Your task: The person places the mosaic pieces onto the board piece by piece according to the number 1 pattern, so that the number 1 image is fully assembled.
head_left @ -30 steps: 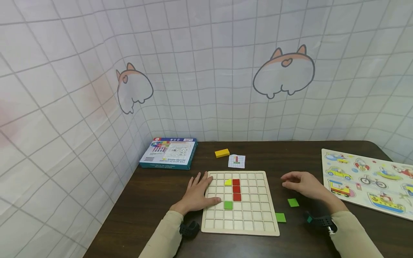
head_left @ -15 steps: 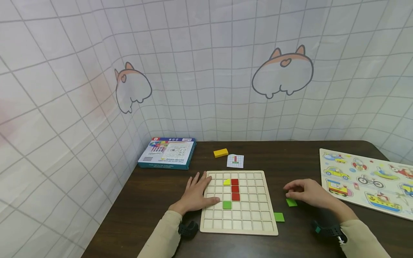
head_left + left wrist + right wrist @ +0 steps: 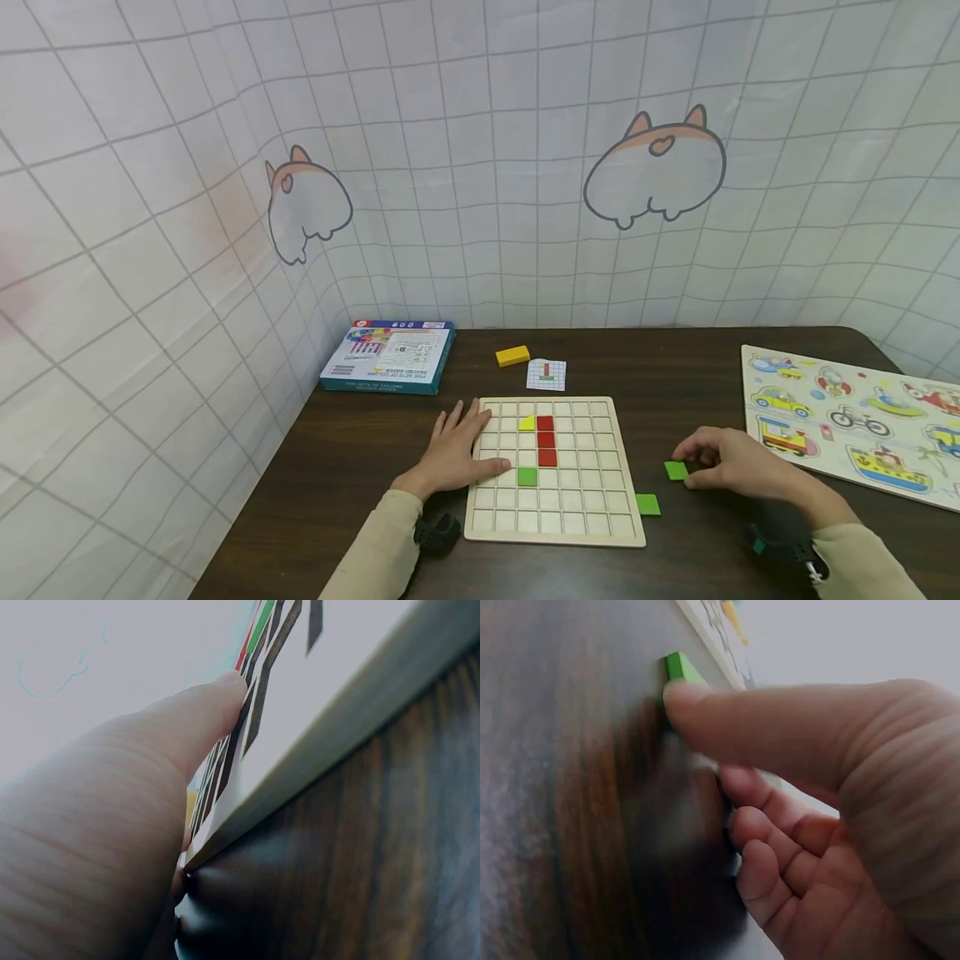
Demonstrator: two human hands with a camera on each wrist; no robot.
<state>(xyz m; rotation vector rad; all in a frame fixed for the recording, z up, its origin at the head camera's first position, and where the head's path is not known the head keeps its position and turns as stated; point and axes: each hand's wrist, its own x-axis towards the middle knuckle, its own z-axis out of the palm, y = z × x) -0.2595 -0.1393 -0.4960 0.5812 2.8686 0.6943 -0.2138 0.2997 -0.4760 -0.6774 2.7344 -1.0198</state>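
Observation:
My left hand rests with spread fingers on the left side of a wooden grid board. Its thumb lies straight across the squares in the left wrist view. On the board sit a column of red tiles, a yellow piece and a green tile. To the right, my right hand is at a loose green tile lying flat on the table. The thumb and index finger are apart at its edges; whether they touch it is unclear. Another green tile lies against the board's right edge.
Behind the board are a small pattern card and a yellow block. A flat box stands at the back left of the dark table. A picture puzzle board lies at the right.
My right hand has come down and drawn to the right and nearer, so its thumb and index finger are now at the loose green tile. My left hand has stayed on the board.

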